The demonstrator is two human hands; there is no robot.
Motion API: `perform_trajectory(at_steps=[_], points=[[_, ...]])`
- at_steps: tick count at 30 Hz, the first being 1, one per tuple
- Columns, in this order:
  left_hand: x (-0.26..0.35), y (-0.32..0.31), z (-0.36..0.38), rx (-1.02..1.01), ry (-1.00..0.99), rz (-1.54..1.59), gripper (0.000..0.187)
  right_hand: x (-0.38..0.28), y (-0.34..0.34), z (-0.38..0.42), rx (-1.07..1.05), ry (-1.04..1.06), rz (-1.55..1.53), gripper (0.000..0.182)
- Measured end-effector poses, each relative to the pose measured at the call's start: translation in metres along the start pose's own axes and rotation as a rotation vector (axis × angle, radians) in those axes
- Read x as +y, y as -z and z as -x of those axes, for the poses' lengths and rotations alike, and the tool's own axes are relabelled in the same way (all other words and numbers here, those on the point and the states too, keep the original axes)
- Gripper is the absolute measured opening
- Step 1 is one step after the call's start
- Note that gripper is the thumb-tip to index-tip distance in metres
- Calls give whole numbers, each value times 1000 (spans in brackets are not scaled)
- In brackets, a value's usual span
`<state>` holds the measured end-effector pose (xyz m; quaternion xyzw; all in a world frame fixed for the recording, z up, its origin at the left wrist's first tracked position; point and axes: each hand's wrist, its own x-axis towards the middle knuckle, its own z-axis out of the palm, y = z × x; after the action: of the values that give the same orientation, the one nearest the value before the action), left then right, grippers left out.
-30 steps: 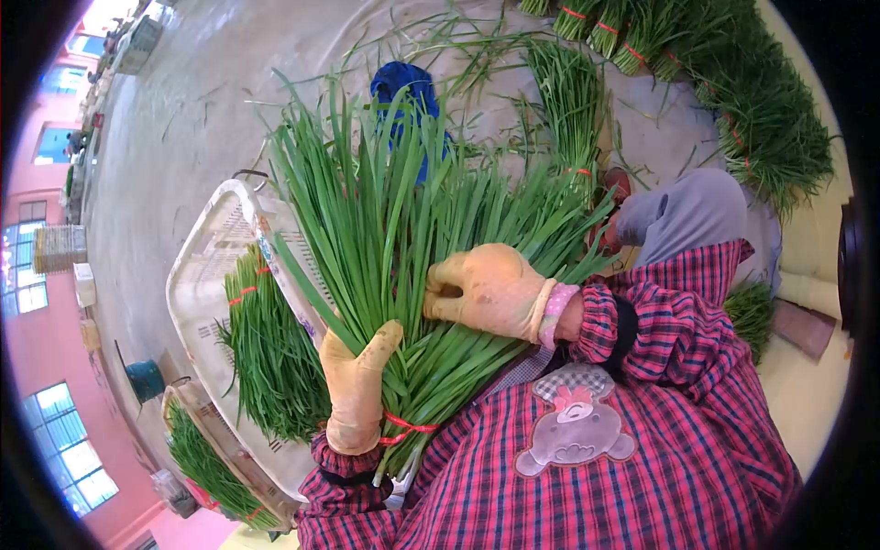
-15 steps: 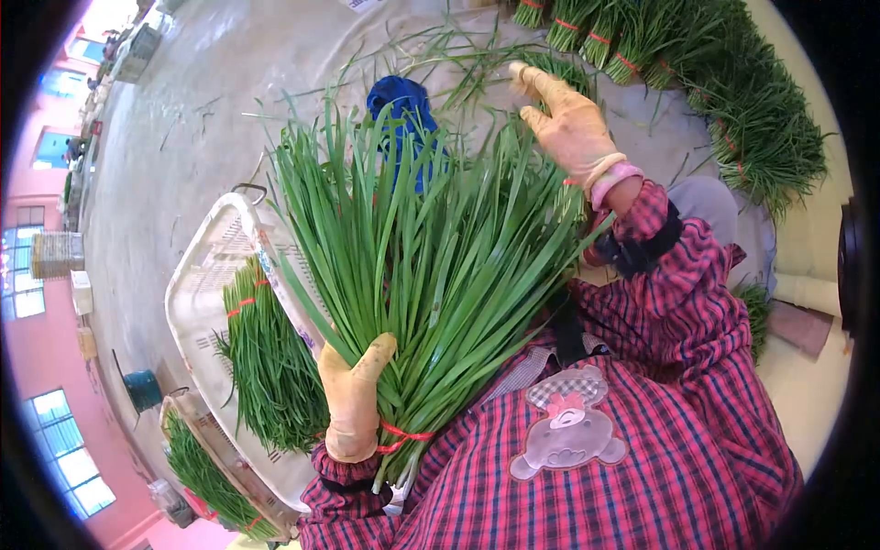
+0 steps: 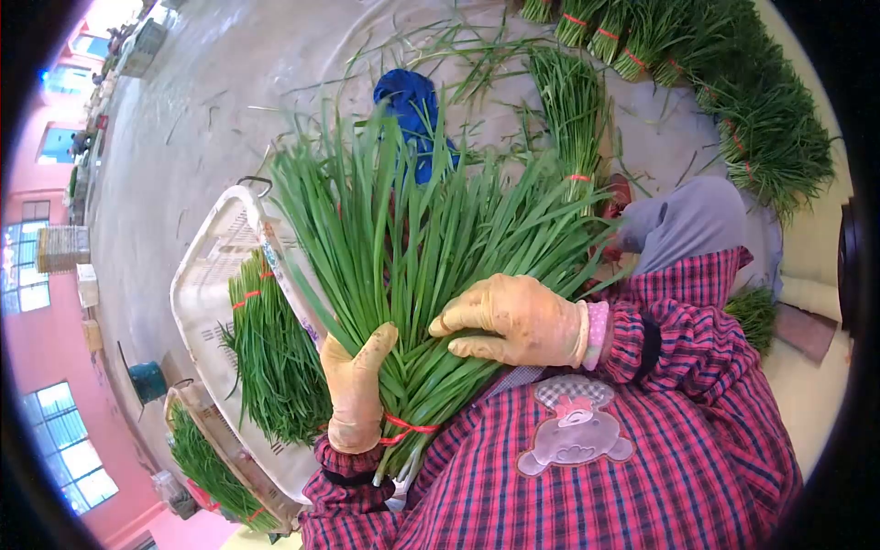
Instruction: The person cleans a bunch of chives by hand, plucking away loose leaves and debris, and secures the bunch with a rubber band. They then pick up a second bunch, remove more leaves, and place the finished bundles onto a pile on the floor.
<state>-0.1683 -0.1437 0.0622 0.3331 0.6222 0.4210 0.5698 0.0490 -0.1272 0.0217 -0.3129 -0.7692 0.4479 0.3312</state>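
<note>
A large bunch of garlic chives (image 3: 412, 229), its flat green leaves fanned out, lies across my lap. A red tie (image 3: 408, 427) goes round it near the pale cut ends. My left hand (image 3: 357, 380), in a yellowish rubber glove, is wrapped round the bunch's left side above the tie, thumb over the leaves. My right hand (image 3: 513, 321), gloved alike, rests on the right side of the leaves. Its fingers are stretched toward the middle of the bunch, with a gap between thumb and forefinger. The fingertips touch the leaves.
At my left a white plastic crate (image 3: 206, 275) holds a tied chive bundle (image 3: 275, 357); another crate (image 3: 188, 394) stands beyond. Loose leaves and a blue cloth (image 3: 408, 115) lie on the floor ahead. One tied bundle (image 3: 570, 115) lies by my foot, several more (image 3: 770, 137) at the right.
My right hand has come down from beyond the leaf tips onto the right side of the bunch. My left hand keeps its hold. The leaves at the right have spread lower.
</note>
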Motion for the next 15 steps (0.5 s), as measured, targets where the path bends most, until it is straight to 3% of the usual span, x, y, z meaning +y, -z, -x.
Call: perform_trajectory(at_steps=[3,9,13,15], points=[[-1,4,-2,-45,15,-84,27,-3,-2,-8,33,-162,-69,29],[-2,4,0,-47,-8,-103,31,-14,0,-33,-168,-366,126,26],[-3,5,0,-30,-2,-62,31,-2,-12,-32,0,-362,131,26],[-7,7,0,-4,-3,-57,40,1,-12,-32,75,-358,141,25]])
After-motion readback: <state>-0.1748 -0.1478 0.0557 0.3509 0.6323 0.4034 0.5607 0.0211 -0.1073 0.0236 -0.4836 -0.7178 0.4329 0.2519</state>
